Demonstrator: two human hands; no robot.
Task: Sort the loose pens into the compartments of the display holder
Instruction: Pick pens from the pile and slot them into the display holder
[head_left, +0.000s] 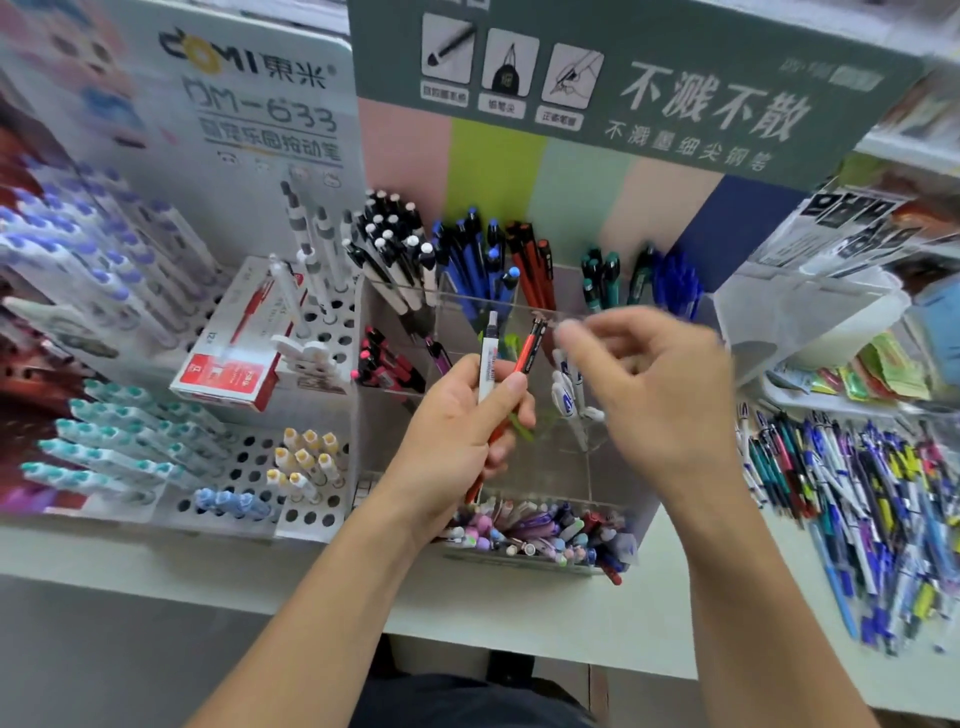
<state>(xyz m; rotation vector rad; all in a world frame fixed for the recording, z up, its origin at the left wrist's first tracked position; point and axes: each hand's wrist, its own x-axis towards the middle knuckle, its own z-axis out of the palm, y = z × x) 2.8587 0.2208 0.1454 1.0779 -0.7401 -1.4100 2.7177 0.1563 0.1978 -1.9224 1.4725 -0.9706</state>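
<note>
Back compartments of display holder (524, 306) crowded with upright pens (395, 249); middle-right compartments mostly open.

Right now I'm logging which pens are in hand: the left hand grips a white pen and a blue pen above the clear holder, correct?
Not quite. In the head view the left hand grips a white pen and a red pen, not a blue one, above the clear holder.

White pen (488, 358), red pen (525, 353), grey-green header card (727, 62).
</note>
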